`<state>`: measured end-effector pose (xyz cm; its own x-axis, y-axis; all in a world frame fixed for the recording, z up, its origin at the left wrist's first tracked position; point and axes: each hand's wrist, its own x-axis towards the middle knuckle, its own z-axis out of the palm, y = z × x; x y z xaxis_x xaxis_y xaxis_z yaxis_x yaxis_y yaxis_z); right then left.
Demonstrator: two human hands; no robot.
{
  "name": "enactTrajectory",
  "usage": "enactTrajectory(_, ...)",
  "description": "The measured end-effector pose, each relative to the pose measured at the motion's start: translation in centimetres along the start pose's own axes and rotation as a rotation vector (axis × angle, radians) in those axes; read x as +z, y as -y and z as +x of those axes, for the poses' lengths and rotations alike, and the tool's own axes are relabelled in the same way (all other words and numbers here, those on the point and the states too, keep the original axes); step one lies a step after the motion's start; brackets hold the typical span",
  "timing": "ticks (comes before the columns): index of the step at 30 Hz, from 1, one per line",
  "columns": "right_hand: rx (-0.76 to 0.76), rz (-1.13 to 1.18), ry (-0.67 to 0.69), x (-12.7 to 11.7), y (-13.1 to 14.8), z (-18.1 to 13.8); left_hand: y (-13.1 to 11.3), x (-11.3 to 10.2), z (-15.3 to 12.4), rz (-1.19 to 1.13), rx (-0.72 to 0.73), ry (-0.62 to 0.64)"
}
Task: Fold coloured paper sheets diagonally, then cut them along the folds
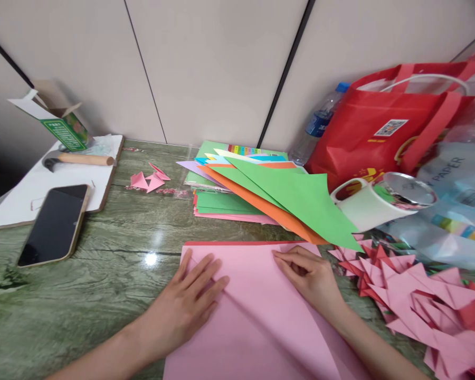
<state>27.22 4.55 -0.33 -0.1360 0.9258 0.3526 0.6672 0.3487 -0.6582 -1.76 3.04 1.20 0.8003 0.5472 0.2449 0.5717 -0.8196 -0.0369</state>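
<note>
A large pink sheet of paper [253, 316] lies before me, its upper layer bowed up in a soft fold that runs diagonally. A strip of red paper [221, 244] shows along its far edge. My left hand [193, 295] rests flat on the sheet's left side, fingers spread. Near the far right corner, my right hand [306, 269] pinches the upper layer of pink paper between thumb and fingers. Just right of that hand lies a heap of folded pink and red paper pieces [415, 295].
Behind the sheet sits a stack of coloured paper [277, 184]. To the right are a white mug [360, 203], a red bag [364, 126] and a water bottle [320, 121]. A phone [55, 224], a hammer [81, 159] and an opened box [65, 129] are at left.
</note>
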Motion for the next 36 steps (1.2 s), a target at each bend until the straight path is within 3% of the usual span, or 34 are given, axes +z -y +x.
enactTrajectory(36,-0.031,-0.067,-0.024,0.01,0.14,-0.07,0.03,0.12,0.01,0.001,0.008,-0.011)
